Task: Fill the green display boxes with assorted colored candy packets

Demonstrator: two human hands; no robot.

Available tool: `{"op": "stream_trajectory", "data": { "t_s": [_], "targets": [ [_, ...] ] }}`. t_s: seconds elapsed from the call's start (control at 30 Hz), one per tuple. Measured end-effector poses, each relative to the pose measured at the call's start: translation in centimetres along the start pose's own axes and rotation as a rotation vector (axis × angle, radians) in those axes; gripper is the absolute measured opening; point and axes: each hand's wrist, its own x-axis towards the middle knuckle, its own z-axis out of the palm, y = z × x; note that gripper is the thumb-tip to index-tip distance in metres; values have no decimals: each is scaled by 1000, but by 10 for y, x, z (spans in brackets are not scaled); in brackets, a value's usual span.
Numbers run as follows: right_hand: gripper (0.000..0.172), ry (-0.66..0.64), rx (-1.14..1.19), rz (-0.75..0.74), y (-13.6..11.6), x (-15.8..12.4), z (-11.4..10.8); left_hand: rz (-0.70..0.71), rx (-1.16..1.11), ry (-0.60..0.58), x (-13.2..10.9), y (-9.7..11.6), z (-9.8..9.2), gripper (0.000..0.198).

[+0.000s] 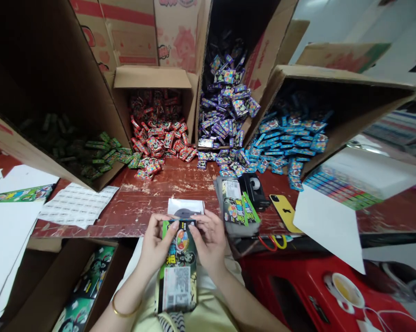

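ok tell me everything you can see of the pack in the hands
The pack is oblong, dark and green, with a round multicoloured picture, yellow lettering, a cartoon figure and a pale printed panel at its near end. It looks like plastic or coated card; whether sealed is unclear. It points lengthwise away from the person's clothing, far end held between left hand and right hand, thumbs on its front.

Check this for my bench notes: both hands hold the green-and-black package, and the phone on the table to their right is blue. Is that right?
Not quite: the head view shows the phone on the table is yellow, not blue. The left hand and right hand do hold the package.
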Motion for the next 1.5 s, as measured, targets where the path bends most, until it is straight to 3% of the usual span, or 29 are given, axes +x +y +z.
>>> {"op": "stream_trajectory", "data": {
  "t_s": [0.1, 0.2, 0.4, 0.67, 0.93, 1.07, 1.3, 1.5],
  "targets": [
    [37, -87, 47, 52, 3, 6, 3, 31, -96, 65, 3, -2, 1, 22],
    [50, -123, 99, 46, 2, 12, 5, 13, -136, 98, 3, 4, -2, 31],
    [73, -203, 148, 184, -13, 16, 7, -22, 63, -22, -4, 15, -14, 17],
    [66, -293, 246, 403, -28, 43, 7, -210, 11, 111, -3, 27, -9, 32],
    [69, -314, 332, 580, -20, 50, -7, -72, 177, 50, -10, 29, -7, 24],
    [66, -277, 274, 501, -24, 46, -5, -79, 184, 53, -4, 26, -8, 24],
    [44, -285, 19, 167, -14, 26, -12, -71, 76, -28, -3, 10, 1, 16],
    [18, -352, 9, 83, -22, 66, -11, -186, -37, -50, -1, 15, 12, 29]
  ]
}}
